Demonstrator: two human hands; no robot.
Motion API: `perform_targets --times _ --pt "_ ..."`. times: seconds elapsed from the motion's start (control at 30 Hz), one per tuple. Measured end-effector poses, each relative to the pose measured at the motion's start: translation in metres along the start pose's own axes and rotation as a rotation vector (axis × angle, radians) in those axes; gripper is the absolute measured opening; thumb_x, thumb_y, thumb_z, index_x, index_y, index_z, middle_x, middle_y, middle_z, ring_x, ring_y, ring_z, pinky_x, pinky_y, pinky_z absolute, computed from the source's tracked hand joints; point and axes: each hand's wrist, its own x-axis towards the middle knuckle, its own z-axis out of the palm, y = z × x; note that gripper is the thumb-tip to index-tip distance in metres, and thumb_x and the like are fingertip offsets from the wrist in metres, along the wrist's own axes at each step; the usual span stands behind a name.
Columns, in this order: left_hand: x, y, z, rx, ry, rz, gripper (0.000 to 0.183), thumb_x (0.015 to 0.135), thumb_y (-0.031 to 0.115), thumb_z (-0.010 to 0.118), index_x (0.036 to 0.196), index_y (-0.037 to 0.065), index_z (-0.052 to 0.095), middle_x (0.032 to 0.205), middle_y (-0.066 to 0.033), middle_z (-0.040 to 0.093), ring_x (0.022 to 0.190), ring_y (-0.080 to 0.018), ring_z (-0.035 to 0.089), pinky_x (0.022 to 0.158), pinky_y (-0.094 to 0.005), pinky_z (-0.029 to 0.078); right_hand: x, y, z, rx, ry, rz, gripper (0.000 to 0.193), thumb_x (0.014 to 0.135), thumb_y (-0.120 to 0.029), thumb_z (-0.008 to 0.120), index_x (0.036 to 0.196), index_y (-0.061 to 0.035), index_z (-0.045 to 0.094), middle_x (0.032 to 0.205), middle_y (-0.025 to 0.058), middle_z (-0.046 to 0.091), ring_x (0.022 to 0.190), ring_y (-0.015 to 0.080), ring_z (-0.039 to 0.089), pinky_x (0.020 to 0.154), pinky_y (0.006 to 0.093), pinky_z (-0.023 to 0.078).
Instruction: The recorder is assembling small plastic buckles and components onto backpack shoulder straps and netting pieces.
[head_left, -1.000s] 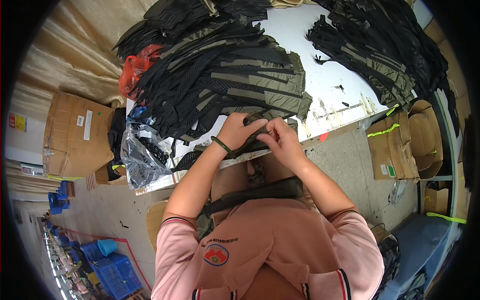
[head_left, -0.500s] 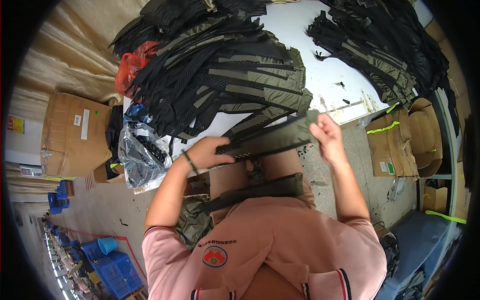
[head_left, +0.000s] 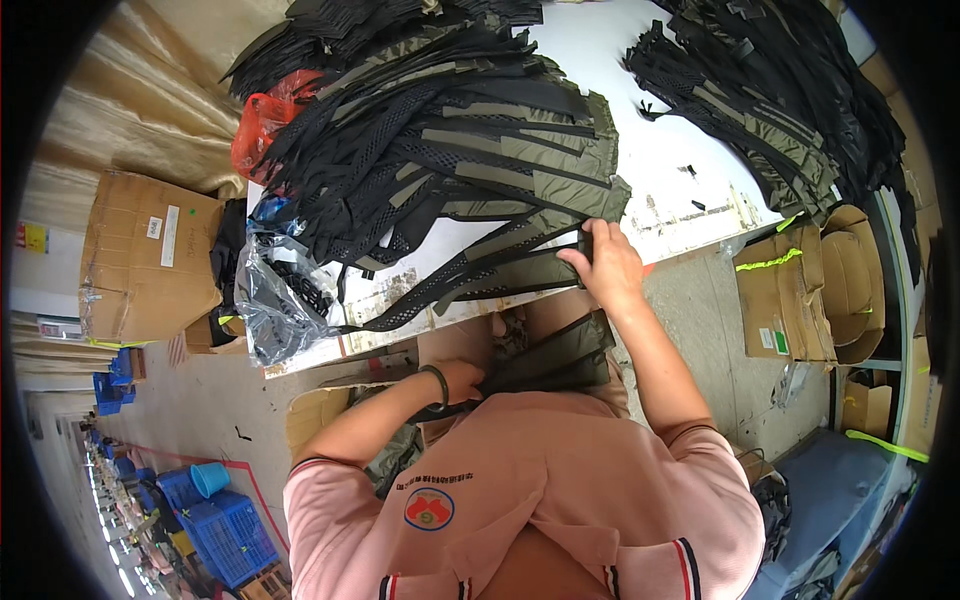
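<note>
My right hand [head_left: 610, 265] rests at the table's front edge, thumb and fingers spread over the end of an olive and black mesh fabric strip [head_left: 545, 272]. That strip lies on the near side of a fanned-out pile of similar strips [head_left: 480, 165]. Down at my lap, my left hand [head_left: 458, 382] wears a dark bracelet; its fingers are curled at the left end of a folded dark olive fabric piece [head_left: 560, 358] across my thighs. The fingertips are partly hidden there.
A second heap of black and olive pieces [head_left: 760, 120] covers the table's right side. A red plastic bag [head_left: 262, 130] and a clear bag [head_left: 280, 300] sit at the left edge. Cardboard boxes [head_left: 150, 260] and an open carton [head_left: 790, 290] flank the white table [head_left: 670, 200].
The strip that both hands stretched over my lap now lies on the pile's near side. My left hand has dropped to the fabric on my lap; my right hand has moved slightly left.
</note>
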Motion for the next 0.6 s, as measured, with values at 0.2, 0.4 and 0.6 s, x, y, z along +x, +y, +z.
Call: perform_targets --times 0.2,0.4,0.6 --pt "-0.003 0.045 -0.062 -0.027 0.316 0.018 0.021 0.08 0.029 0.066 0.085 0.008 0.063 0.083 -0.0126 0.063 0.08 -0.0314 0.06 0.068 -0.0419 0.046 0.006 0.029 0.029 -0.077 -0.089 0.098 0.025 0.079 -0.014 0.066 0.099 -0.0038 0.055 0.084 0.016 0.058 0.08 0.0352 0.059 0.072 0.0411 0.046" --pt "0.053 0.083 -0.15 0.126 1.242 0.52 0.019 0.08 0.02 0.065 0.093 0.007 0.062 0.08 -0.011 0.062 0.077 -0.03 0.061 0.072 -0.0385 0.047 -0.025 -0.001 0.005 0.269 0.019 -0.256 0.025 0.075 0.004 0.059 0.098 -0.0043 0.055 0.086 0.0164 0.054 0.083 0.0367 0.054 0.075 0.0433 0.044" --pt "0.077 0.102 -0.151 -0.278 0.811 0.375 0.013 0.079 0.012 0.061 0.088 0.004 0.057 0.078 -0.0137 0.062 0.071 -0.0327 0.06 0.063 -0.0382 0.047 -0.027 -0.009 -0.005 0.098 0.178 -0.143 0.02 0.077 -0.003 0.06 0.097 -0.0069 0.057 0.089 0.0118 0.053 0.085 0.0326 0.054 0.074 0.04 0.042"
